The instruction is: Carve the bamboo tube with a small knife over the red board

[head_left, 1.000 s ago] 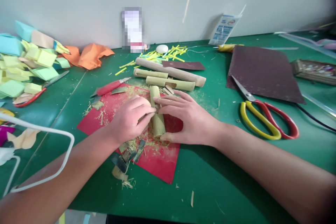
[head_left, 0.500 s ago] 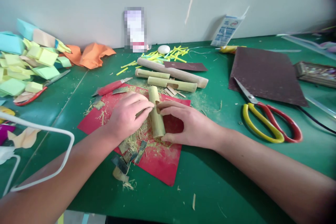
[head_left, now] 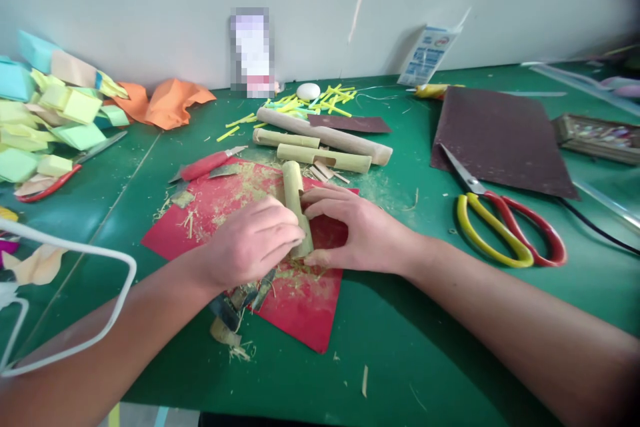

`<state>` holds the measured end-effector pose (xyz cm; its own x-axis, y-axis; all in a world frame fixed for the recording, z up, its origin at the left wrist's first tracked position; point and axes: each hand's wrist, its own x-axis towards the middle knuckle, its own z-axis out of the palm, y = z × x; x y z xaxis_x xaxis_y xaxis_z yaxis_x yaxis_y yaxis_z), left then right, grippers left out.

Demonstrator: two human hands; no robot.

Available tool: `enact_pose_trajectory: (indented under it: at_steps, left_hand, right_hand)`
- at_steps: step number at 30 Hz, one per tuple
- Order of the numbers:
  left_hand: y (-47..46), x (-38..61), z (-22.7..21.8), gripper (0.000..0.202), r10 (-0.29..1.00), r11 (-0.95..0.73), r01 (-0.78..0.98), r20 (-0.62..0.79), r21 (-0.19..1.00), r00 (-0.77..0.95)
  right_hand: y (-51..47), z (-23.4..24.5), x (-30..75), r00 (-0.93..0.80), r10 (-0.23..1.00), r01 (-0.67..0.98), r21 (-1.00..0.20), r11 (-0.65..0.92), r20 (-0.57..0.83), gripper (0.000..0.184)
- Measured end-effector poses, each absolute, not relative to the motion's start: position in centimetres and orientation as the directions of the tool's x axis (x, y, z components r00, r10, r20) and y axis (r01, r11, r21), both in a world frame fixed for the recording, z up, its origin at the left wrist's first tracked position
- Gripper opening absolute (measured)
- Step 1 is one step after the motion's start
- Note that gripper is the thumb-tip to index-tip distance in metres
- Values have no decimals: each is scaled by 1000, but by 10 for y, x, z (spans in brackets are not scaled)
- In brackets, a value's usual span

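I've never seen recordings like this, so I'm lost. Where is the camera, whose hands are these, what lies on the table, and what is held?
There is no machine here: a person works with two bare hands, and a camera worn on the head looks forward and down at them. The right hand grips a short bamboo piece lying on a red sheet strewn with shavings. The left hand presses bunched fingers against the same piece; whether it holds a tool is hidden. Around them on the green table lie more bamboo lengths, a red-handled knife, scissors, a dark brown sheet and a heap of coloured paper.
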<state>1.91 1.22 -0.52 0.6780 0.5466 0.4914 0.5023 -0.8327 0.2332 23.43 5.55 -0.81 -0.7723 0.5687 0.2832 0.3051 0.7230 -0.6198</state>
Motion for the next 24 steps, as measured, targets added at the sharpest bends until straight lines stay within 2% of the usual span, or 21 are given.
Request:
enact_pose_trajectory:
  at_steps: [5, 13, 24]
  left_hand:
    - [26, 18, -7, 14, 629, -764, 588, 514, 267, 584]
    - [28, 18, -8, 20, 646, -753, 582, 516, 308, 562]
    - [26, 19, -7, 14, 696, -696, 658, 497, 288, 519]
  right_hand:
    - [55, -9, 232, -754, 552, 293, -570, 768, 357, 39]
    - [54, -13, 233, -718, 546, 305, -509, 805, 432, 38]
    - [54, -11, 232, -749, 544, 346, -477, 808, 378, 46]
